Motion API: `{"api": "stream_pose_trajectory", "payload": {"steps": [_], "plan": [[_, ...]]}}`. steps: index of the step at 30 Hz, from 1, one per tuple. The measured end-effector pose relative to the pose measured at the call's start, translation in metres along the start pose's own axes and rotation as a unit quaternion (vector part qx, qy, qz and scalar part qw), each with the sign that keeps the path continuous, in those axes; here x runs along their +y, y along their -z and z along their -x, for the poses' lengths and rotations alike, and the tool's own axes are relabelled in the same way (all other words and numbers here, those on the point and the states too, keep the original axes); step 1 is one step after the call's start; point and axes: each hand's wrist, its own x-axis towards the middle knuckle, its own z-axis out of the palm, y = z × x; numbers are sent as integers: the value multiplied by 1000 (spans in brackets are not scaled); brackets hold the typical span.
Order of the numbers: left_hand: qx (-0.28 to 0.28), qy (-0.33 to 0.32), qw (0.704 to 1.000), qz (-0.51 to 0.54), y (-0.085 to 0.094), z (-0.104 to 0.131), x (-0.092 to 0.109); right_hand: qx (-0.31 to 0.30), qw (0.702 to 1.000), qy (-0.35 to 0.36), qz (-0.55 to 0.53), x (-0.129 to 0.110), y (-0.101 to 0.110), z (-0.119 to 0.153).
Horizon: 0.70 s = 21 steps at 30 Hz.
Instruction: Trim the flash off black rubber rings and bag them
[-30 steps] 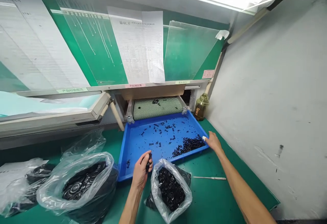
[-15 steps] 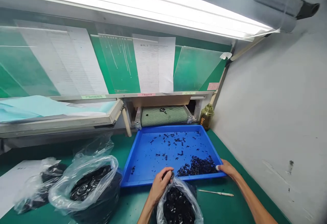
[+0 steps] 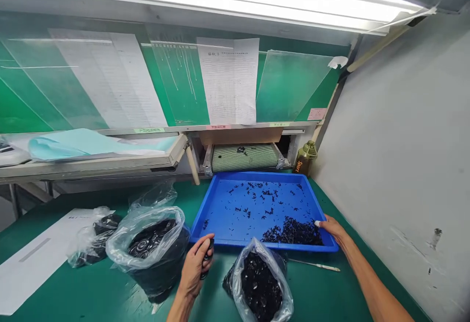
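My left hand (image 3: 197,263) is closed around a few black ring-like parts (image 3: 206,262), between the two open plastic bags. To its left stands a clear bag (image 3: 145,258) filled with shiny black round parts. On its right, another clear bag (image 3: 262,287) is full of small black pieces. My right hand (image 3: 332,229) grips the right rim of the blue tray (image 3: 235,242), with something white on a fingertip. Small black pieces lie scattered over the tray, and a heap of them (image 3: 293,232) fills its near right corner.
A thin tool with a pale handle (image 3: 323,266) lies before the tray. Behind it are a green ribbed conveyor belt (image 3: 244,158) and a bottle (image 3: 305,158). A smaller bag (image 3: 97,236) and white sheet (image 3: 44,253) lie left. A wall (image 3: 396,165) borders the right.
My left hand has moved left, away from the bag of small pieces and towards the bag of round parts, carrying black rings. The right hand stays at the tray's rim. The view has shifted.
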Motion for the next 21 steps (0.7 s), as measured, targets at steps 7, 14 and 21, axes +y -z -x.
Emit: {"api": "stream_pose_trajectory", "payload": {"steps": [7, 14, 21], "plan": [[58, 98, 993, -22, 35, 22, -46, -52, 988, -54, -135, -1, 27, 26], [76, 4, 955, -286, 6, -6, -64, -46, 976, -79, -198, 2, 56, 81], [158, -3, 845, -510, 11, -18, -69, 41, 950, -35, -308, 17, 69, 190]]}}
